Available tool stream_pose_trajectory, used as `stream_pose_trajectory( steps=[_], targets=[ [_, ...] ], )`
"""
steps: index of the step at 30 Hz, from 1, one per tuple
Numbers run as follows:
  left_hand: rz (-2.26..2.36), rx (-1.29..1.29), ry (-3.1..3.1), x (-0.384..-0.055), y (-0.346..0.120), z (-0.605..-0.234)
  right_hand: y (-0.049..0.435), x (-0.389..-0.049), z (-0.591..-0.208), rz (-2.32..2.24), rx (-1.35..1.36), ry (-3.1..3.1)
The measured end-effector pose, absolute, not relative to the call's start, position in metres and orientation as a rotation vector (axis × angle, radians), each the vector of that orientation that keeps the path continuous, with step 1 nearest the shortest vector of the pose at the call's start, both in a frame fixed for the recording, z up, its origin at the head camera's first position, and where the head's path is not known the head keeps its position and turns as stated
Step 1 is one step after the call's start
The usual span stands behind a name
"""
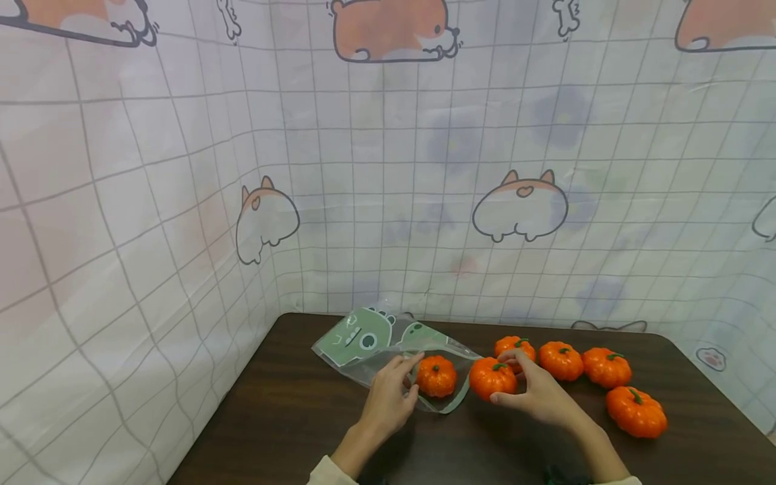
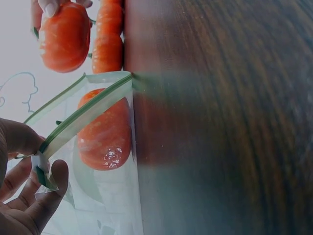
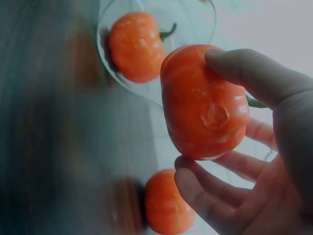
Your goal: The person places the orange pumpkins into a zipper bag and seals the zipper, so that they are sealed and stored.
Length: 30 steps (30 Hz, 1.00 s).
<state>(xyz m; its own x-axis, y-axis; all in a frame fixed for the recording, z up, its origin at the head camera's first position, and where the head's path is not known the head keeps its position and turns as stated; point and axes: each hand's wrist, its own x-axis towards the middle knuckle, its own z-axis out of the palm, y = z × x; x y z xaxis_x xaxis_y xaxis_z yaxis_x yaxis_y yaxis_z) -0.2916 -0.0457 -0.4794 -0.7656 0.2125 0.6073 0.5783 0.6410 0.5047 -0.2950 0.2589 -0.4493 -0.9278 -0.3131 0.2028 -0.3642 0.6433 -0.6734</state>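
A clear zip bag [image 1: 358, 343] printed with a green cartoon face lies on the table, its mouth spread toward the right. One small orange pumpkin [image 2: 105, 137] sits inside, near the mouth. My left hand [image 1: 389, 397] pinches the edge of the bag by its green-lined seal [image 2: 83, 111], around a small white piece [image 2: 40, 160]. With thumb and fingertips, my right hand [image 1: 536, 391] grips another pumpkin [image 3: 205, 105], which has a green stem. That pumpkin is held above the table, just right of the bag's mouth and apart from the one inside.
Several more pumpkins stand on the dark wooden table [image 1: 273, 404] to the right, including one behind my right hand [image 1: 514, 346] and one nearer the front [image 1: 636, 412]. A cloth with grid lines and cartoon dogs [image 1: 388, 202] hangs behind and at both sides. A dark cord [image 1: 609, 328] lies along the back edge.
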Motion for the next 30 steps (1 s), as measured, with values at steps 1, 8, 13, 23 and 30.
stream_pose_trajectory(
  steps=[1, 8, 13, 23, 30],
  targets=[
    [-0.969, -0.618, -2.359, -0.292, -0.046, -0.479, 0.257, -0.295, -0.451, 1.159, 0.585, -2.790],
    [-0.969, -0.623, -2.368, -0.291, -0.046, -0.480, 0.245, -0.296, -0.458, 1.146, 0.648, -2.811],
    [-0.954, -0.632, -2.361, -0.291, -0.045, -0.480, 0.241, -0.296, -0.461, 1.157, 0.653, -2.814],
    [-0.941, -0.653, -2.363, -0.290, -0.044, -0.477, 0.228, -0.293, -0.465, 1.184, 0.625, -2.806],
    [-0.907, -0.665, -2.361, -0.289, -0.043, -0.476, 0.221, -0.294, -0.472, 1.141, 0.544, -2.809]
  ],
)
